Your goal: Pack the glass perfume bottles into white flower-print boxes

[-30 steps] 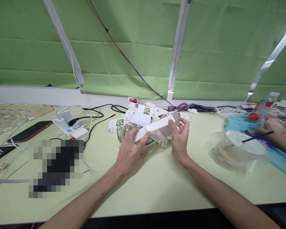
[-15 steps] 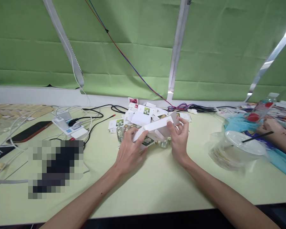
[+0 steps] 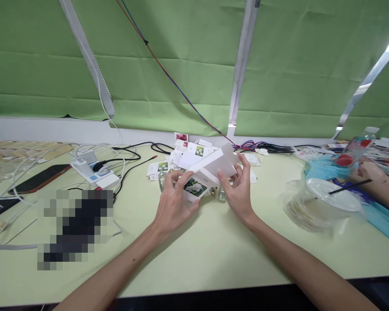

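Note:
Between my hands is a white cardboard box (image 3: 210,166) with a white-flower picture on one face, tilted above the table. My left hand (image 3: 175,198) grips its left end, thumb below and fingers on the upper edge. At the right end, my right hand (image 3: 238,188) holds the flap side between thumb and fingers. Behind the box lies a heap of small white flower-printed boxes (image 3: 199,150). Several small glass bottles (image 3: 222,193) stand or lie just under and behind it, partly hidden by the box and my hands.
On the left are a power strip (image 3: 99,172) with plugs and cables, a dark phone (image 3: 40,178) and a blurred-out patch. To the right stands a lidded plastic cup (image 3: 332,196) with a black straw. Beyond it, another person's hand (image 3: 371,175) rests near blue plastic.
The box has been turned so its flower-picture face shows more and its open-flap end stands higher. My right hand has shifted slightly left and down its side.

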Action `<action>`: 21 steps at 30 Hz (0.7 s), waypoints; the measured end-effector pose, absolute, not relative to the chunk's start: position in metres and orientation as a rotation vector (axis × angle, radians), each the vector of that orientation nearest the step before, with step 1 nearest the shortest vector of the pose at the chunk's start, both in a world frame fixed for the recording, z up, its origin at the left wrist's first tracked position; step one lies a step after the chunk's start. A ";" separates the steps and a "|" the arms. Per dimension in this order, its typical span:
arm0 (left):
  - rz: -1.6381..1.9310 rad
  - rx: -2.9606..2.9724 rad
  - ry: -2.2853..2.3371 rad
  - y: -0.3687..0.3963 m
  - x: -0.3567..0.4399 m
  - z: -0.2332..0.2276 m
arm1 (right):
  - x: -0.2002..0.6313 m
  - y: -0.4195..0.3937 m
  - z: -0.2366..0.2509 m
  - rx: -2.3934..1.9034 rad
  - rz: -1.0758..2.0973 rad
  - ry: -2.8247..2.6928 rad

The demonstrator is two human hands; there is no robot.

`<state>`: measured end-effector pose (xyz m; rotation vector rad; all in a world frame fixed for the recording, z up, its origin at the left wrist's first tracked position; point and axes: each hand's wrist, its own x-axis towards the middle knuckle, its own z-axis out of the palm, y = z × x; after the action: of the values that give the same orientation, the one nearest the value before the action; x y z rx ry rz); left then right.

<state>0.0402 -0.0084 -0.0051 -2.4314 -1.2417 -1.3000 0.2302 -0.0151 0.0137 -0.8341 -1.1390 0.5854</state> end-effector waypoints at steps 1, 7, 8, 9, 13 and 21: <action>-1.305 -2.431 -1.236 -0.009 0.040 -0.005 | 0.230 -0.016 0.014 -0.830 0.583 -1.135; -1.316 -2.432 -1.201 -0.009 0.040 -0.003 | 0.228 -0.016 0.014 -0.814 0.558 -1.130; -1.318 -2.433 -1.195 -0.010 0.040 -0.003 | 0.228 -0.016 0.013 -0.816 0.553 -1.128; -1.318 -2.435 -1.190 -0.010 0.040 -0.003 | 0.228 -0.016 0.013 -0.818 0.550 -1.127; -1.317 -2.446 -1.179 -0.010 0.040 -0.002 | 0.228 -0.016 0.011 -0.814 0.549 -1.122; -1.317 -2.490 -1.177 -0.009 0.041 0.000 | 0.228 -0.016 0.011 -0.816 0.541 -1.123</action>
<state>0.0408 -0.0094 -0.0004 -2.4904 -1.1773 -1.3170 0.2280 -0.0163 0.0105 -0.8160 -1.1229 0.5412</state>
